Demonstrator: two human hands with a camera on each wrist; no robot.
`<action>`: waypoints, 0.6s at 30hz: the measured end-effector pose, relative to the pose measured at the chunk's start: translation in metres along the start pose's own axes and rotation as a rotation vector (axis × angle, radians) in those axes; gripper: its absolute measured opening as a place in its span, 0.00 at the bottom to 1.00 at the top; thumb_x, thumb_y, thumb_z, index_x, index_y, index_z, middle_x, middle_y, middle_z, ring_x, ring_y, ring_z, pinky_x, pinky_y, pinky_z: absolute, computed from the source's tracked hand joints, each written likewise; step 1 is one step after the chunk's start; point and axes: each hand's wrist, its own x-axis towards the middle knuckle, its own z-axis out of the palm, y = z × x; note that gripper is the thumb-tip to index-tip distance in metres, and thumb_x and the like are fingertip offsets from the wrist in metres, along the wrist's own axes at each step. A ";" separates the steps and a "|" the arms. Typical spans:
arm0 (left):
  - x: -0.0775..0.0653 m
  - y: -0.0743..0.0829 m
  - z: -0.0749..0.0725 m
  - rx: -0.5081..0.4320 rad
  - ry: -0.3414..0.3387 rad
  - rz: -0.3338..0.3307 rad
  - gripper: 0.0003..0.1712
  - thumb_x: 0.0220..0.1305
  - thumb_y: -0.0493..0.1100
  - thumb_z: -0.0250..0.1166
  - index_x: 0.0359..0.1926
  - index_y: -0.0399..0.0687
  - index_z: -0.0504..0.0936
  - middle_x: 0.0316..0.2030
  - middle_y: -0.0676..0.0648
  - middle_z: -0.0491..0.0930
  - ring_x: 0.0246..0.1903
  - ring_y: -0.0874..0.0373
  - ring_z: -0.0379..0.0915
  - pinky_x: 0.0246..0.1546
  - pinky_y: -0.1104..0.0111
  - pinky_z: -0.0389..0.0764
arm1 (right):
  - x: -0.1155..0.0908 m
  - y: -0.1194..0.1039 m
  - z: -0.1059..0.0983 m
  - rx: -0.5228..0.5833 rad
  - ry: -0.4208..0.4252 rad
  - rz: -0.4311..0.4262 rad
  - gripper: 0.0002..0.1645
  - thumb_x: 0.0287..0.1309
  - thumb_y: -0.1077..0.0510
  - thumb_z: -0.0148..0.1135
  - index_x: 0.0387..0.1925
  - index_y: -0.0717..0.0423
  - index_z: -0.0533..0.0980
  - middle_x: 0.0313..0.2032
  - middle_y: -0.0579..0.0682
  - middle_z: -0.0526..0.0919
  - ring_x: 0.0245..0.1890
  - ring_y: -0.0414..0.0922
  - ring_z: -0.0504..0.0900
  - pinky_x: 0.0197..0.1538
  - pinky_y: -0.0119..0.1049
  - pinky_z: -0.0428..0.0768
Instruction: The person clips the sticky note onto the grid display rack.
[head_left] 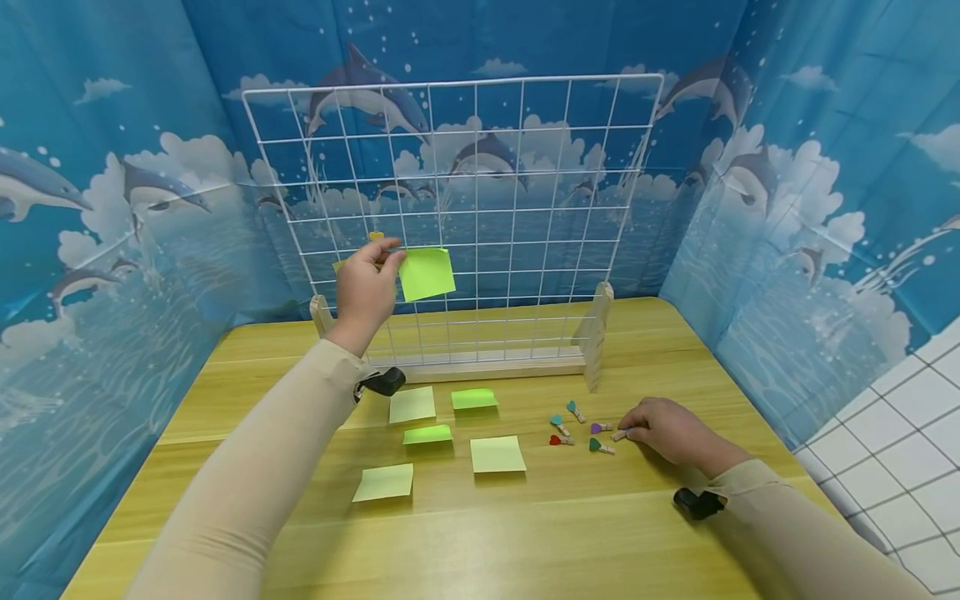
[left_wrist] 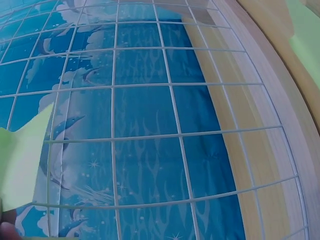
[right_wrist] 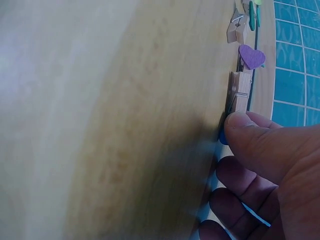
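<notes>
My left hand [head_left: 366, 287] pinches a bright green sticky note [head_left: 427, 274] by its left edge, in front of the white wire grid [head_left: 512, 246]. The note's corner also shows in the left wrist view, close to the wires. A yellow clip [head_left: 377, 237] and part of a yellow note [head_left: 339, 267] show at the grid beside this hand, partly hidden by it. Over the table at the right, my right hand [head_left: 667, 429] pinches a small wooden clothespin [right_wrist: 240, 92] between thumb and finger; blue shows under the thumb. Right by it lies a clothespin with a purple heart [right_wrist: 251, 57].
Several heart-topped clothespins, among them a red one [head_left: 557, 440] and a green one [head_left: 596, 446], lie left of the right hand. Pale yellow notes [head_left: 498, 455] and green notes [head_left: 474, 399] lie on the wooden table [head_left: 450, 533]. Wooden feet [head_left: 596, 333] support the grid.
</notes>
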 end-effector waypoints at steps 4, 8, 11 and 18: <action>0.003 0.002 -0.001 0.054 -0.032 -0.027 0.21 0.81 0.52 0.58 0.67 0.51 0.83 0.48 0.44 0.88 0.23 0.54 0.69 0.20 0.65 0.65 | 0.000 0.000 0.000 0.002 0.002 -0.009 0.09 0.68 0.60 0.68 0.41 0.44 0.90 0.35 0.39 0.83 0.34 0.35 0.75 0.40 0.38 0.77; 0.005 0.004 -0.002 0.069 -0.039 -0.051 0.21 0.81 0.53 0.58 0.65 0.51 0.84 0.49 0.45 0.88 0.22 0.55 0.68 0.20 0.65 0.65 | 0.000 -0.001 0.000 0.008 -0.002 -0.006 0.09 0.68 0.60 0.68 0.41 0.44 0.90 0.35 0.39 0.83 0.34 0.35 0.76 0.40 0.37 0.77; 0.006 0.006 -0.002 0.067 -0.040 -0.075 0.21 0.81 0.53 0.58 0.64 0.51 0.86 0.50 0.46 0.89 0.19 0.55 0.66 0.20 0.65 0.64 | 0.000 -0.001 0.000 0.008 -0.003 -0.002 0.09 0.68 0.60 0.68 0.41 0.45 0.90 0.35 0.39 0.83 0.34 0.35 0.76 0.40 0.38 0.77; 0.007 0.008 -0.004 0.074 -0.040 -0.101 0.20 0.80 0.54 0.59 0.61 0.53 0.87 0.48 0.46 0.89 0.21 0.55 0.68 0.21 0.63 0.65 | 0.000 0.000 0.001 -0.002 0.000 -0.001 0.09 0.68 0.60 0.68 0.41 0.44 0.90 0.35 0.39 0.83 0.34 0.36 0.76 0.40 0.38 0.77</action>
